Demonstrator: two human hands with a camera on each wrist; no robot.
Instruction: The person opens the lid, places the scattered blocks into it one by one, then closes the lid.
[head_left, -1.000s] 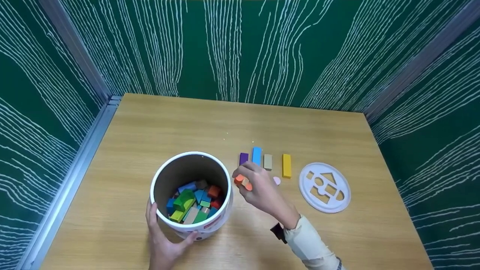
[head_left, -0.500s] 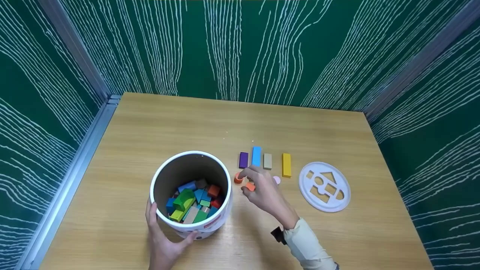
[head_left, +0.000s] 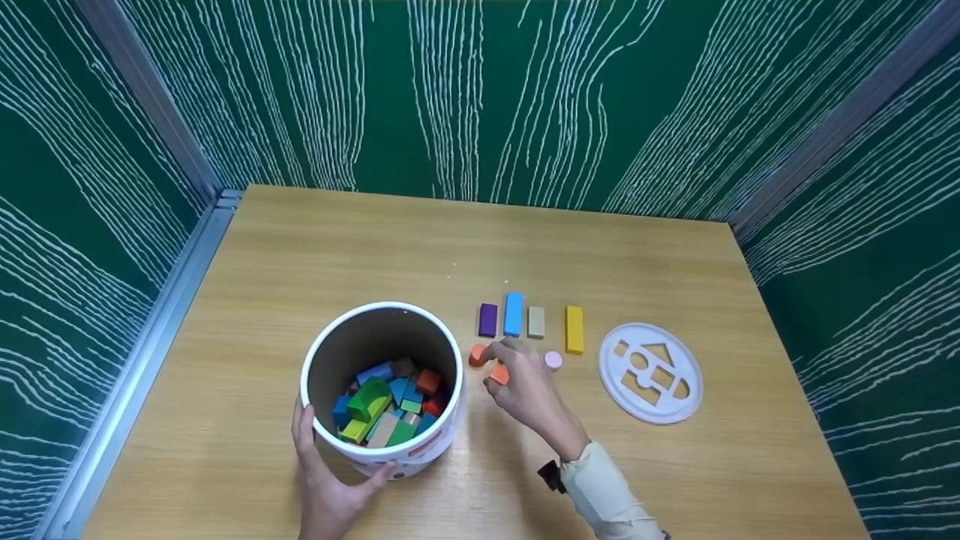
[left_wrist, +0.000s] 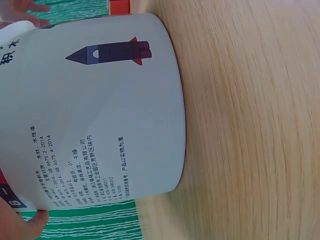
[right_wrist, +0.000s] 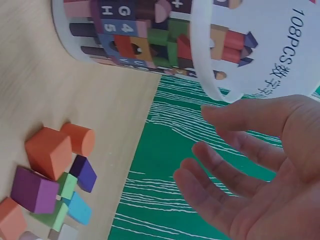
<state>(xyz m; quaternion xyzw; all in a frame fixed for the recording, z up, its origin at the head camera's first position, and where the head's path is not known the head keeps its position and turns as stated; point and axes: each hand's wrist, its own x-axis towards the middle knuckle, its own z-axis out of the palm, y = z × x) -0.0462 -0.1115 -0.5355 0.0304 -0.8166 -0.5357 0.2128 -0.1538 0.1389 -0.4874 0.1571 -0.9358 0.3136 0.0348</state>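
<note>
My left hand (head_left: 330, 491) grips the white bucket (head_left: 442, 442), its thumb on the near side and its fingers along the left. Inside the bucket lie several coloured wooden blocks (head_left: 371, 401). In the left wrist view the bucket's printed side (left_wrist: 110, 110) fills much of the frame. To the right, my right hand (head_left: 532, 394) hovers close over an orange cylinder (head_left: 478, 355) and an orange block (head_left: 499, 374). The right wrist view shows that hand's fingers (right_wrist: 220, 165) spread and holding nothing; an orange cube (right_wrist: 49, 152) and a purple cube (right_wrist: 34, 190) sit on the table beyond.
Behind the right hand stand a purple block (head_left: 487, 320), a blue block (head_left: 513, 315), a beige block (head_left: 535, 322) and a yellow block (head_left: 574, 330). A pale pink cylinder (head_left: 553, 361) is beside it. Farther right lies a white lid (head_left: 611, 386) with shaped holes. Green walls surround the table.
My right hand has let go of the orange pieces it held, and they now rest on the table. It has drawn slightly back, uncovering more of the blocks. The left hand has not moved.
</note>
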